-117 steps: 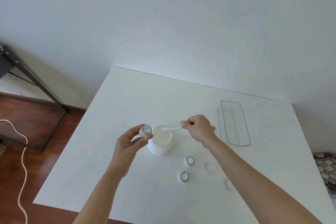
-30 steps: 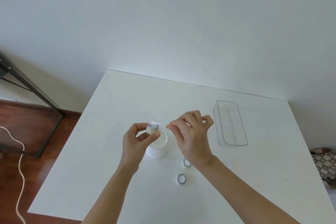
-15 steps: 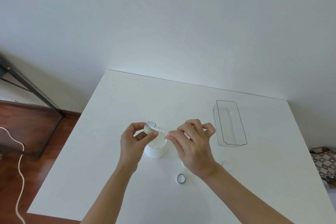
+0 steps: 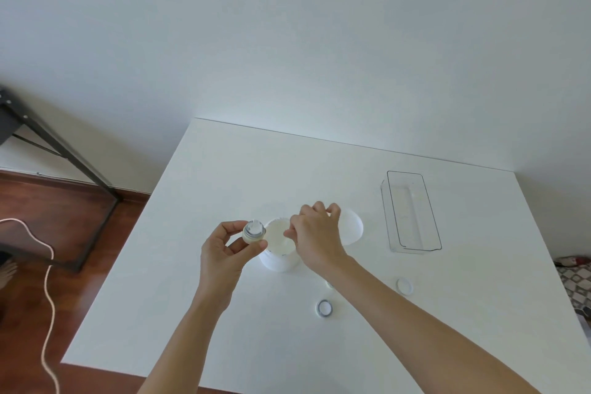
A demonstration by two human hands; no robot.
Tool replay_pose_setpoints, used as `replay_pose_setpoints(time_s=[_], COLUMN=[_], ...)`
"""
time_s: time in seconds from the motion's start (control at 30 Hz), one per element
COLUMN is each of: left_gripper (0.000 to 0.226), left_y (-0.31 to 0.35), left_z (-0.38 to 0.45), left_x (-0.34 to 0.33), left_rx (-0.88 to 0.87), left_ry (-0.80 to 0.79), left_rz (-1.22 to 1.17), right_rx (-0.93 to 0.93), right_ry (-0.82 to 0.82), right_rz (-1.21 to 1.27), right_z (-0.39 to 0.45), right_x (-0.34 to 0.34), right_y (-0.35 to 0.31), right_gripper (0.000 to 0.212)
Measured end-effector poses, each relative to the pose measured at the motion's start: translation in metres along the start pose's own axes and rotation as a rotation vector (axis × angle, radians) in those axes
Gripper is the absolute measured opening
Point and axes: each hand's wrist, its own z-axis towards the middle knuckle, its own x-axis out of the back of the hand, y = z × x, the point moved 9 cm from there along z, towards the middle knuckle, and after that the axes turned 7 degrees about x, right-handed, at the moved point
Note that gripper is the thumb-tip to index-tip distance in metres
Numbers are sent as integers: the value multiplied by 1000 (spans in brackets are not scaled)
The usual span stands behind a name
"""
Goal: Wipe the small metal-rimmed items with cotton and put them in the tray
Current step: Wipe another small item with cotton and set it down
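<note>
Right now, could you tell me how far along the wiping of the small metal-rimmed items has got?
Nothing looks finished: the clear rectangular plastic tray appears to hold no items. In hand: the left hand pinches one small metal-rimmed jar, while the right hand is over the open white cotton tub; whether it holds cotton is unclear. Left: one metal-rimmed ring lies on the white table.

Tray right of tub on table.

White table, clear tray, white tub, reddish-brown wooden floor.
</note>
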Motion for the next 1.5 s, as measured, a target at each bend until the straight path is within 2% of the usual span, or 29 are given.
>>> replay_pose_setpoints(time_s=[0.17, 0.33, 0.5, 0.6, 0.7, 0.87, 0.93, 1.03, 1.2, 1.3, 1.4, 1.5], left_gripper=[37, 37, 36, 36, 35, 36, 39, 40, 43, 38, 36, 37], left_y=[-3, -8, -10, -7, -3, 3, 7, 10, 12, 10, 9, 11], left_z=[-2, -2, 1, 2, 3, 2, 1, 0, 1, 2, 2, -1], left_x=[16, 17, -5, -19, -28, -30, -30, -30, -26, -25, -27, -33], left_rx=[19, 45, 44, 34, 20, 12, 4, -2, 0, 2, -8, -39], left_ry=[43, 60, 37, 16, 9, 19, 19, 18, 36, 29, -3, -52], left_rz=[0, 31, 99, 120, 133, 125, 113, 109, 106, 101, 97, 107], right_rx=[-218, -531, -608, -520, -352, -92, 64, 255, 295, 182, -99, -317], right_ry=[17, 36, 146, 270, 435, 631, 702, 779, 837, 828, 759, 615], right_rz=[168, 498, 749, 746, 627, 325, 179, -19, -74, 14, 268, 543], right_z=[0, -22, -39, -44, -49, -58, -64, -77, -87, -88, -80, -69], right_x=[-2, 12, 35, 60, 83, 101, 105, 107, 109, 113, 114, 100], right_y=[20, 68, 76, 63, 42, 13, -1, -19, -22, -9, 18, 39], right_gripper=[26, 32, 31, 28, 24, 18, 16, 21, 22, 17, 18, 24])
